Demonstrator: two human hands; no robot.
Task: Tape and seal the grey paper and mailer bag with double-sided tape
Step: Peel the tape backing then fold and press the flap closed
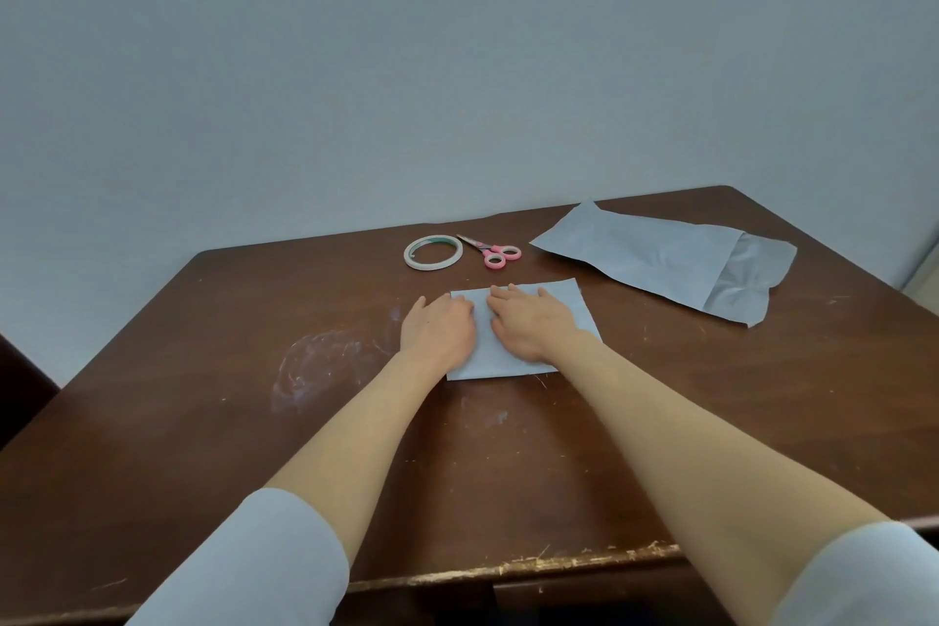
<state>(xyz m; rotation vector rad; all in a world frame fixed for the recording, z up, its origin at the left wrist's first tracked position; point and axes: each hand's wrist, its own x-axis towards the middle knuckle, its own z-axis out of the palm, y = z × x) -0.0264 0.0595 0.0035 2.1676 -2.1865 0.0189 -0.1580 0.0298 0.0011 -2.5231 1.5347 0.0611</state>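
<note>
Grey paper [566, 308] lies flat on the brown table [203, 422], about midway between the left and right edges and in the far half of the top. Well to its left, a patch of white scuff marks [320, 361] smears the wood. Next comes the left hand [437, 328], palm down, its thumb out on the bare table and its fingers laid over the paper's left edge, pressing on it. Beyond that hand, near the far edge, a roll of double-sided tape [433, 252] lies flat. Just beside the roll on its right rest small scissors [490, 252] with 2 pink finger loops, blades closed and pointing back toward the roll. The right hand [528, 320] lies palm down on the middle of the paper, fingers straight and spread toward its far edge. The 2 hands sit side by side, almost touching. Toward the far right corner, well apart from the paper, the grey mailer bag [650, 259] lies flat, its crumpled, shinier flap end turned to the right edge.
</note>
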